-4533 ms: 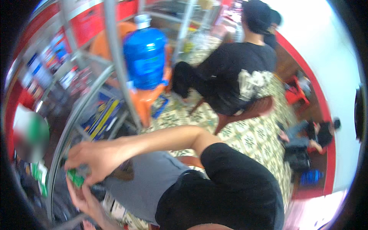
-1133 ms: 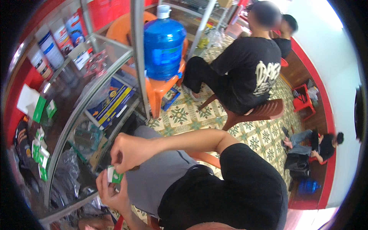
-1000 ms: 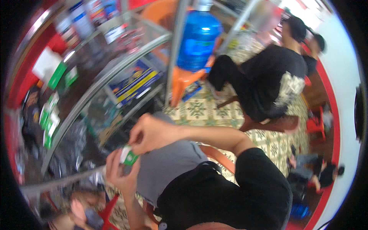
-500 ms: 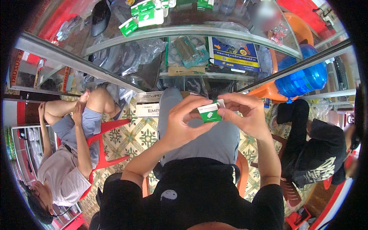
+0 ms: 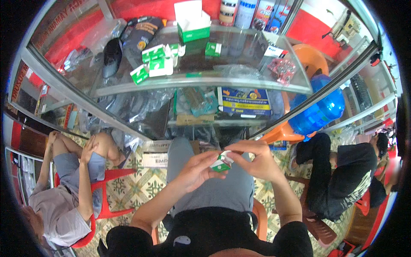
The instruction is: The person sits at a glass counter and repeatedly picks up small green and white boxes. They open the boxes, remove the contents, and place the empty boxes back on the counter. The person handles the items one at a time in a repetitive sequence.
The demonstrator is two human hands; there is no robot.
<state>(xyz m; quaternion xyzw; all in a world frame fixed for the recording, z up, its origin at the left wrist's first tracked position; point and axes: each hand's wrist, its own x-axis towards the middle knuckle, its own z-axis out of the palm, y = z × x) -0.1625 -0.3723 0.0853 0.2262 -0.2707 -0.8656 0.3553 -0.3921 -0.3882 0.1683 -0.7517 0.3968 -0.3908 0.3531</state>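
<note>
Over my lap, a small green-and-white cardboard box (image 5: 220,165) is held tilted in my left hand (image 5: 195,172), its fingers and thumb closed along the box's left side. My right hand (image 5: 258,161) is at the box's right end, thumb and forefinger pinching around a white end flap. The flap stands out from the box, and its inside is too small to make out.
A glass display case with a metal-edged shelf (image 5: 201,85) stands before me. On it are several small green-and-white boxes (image 5: 160,66), a larger open carton (image 5: 195,33) and cans (image 5: 245,13). A blue water jug (image 5: 319,107) stands right. Seated people flank me.
The view has tilted up, showing more of the shelf. The small box has turned in my hands, and its white end flap now shows by my right fingers.
</note>
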